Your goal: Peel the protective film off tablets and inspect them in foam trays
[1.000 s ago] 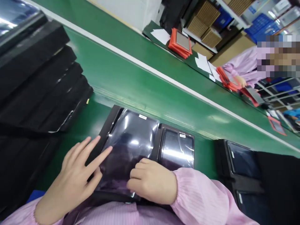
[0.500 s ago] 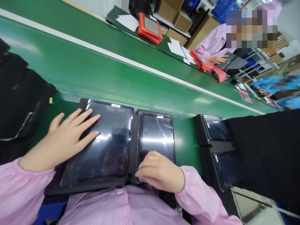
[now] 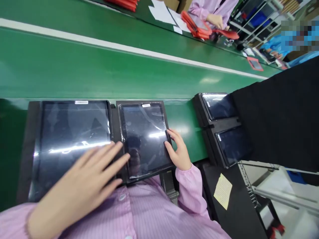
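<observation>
Left hand point(image 3: 86, 181) splayed aslant over the larger tablet point(image 3: 74, 124), right hand point(image 3: 180, 154) curved at the smaller tablet point(image 3: 144, 129) — both unclenched.

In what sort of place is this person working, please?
Probably a factory production line: a long green work surface, several dark tablet-like screens, and a co-worker's hand at its far side.

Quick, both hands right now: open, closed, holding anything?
Left hand: open, fingers extended over the left tablet toward the middle tablet; contact can't be told.
Right hand: open, thumb and fingers apart at the middle tablet's right edge.
</observation>
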`<state>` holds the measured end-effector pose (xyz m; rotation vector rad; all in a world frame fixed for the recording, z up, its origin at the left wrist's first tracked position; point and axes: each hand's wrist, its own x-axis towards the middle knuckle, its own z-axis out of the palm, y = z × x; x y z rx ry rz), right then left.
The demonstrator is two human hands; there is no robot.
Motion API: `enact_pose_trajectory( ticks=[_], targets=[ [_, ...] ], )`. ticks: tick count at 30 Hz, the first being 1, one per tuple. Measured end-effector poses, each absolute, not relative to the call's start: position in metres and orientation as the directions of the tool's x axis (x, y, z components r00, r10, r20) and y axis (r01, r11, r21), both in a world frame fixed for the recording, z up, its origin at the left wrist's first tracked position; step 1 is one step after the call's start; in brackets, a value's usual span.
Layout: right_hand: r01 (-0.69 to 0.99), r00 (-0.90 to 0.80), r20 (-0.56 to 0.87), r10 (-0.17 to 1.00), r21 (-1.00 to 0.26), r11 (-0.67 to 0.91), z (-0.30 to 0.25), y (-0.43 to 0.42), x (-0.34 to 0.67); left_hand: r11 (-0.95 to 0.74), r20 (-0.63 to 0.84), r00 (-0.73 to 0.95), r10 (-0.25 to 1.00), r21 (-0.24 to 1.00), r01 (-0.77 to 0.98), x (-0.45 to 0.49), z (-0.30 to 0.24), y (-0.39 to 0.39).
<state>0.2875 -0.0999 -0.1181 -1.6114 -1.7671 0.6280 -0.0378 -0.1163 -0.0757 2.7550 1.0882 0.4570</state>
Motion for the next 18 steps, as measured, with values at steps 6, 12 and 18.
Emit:
enact_pose_trajectory(
  ticks=[6,12,18],
  targets=[
    [0.432,0.124,0.059,0.991,-0.902,0.000,-0.136,-0.106,0.286,-0.817,0.270,0.772,0.575,0.240,0.524,0.015,-0.094,-0.126],
    [0.383,0.144,0.057,0.988,-0.924,-0.003,-0.136,-0.112,0.301,-0.749,0.229,0.746,0.625,0.445,0.491,0.014,-0.094,-0.118],
    [0.329,0.208,0.060,0.976,-0.944,-0.012,-0.137,-0.119,0.308,-0.626,0.233,0.611,0.757,0.527,0.575,0.013,-0.077,-0.111]
  ],
)
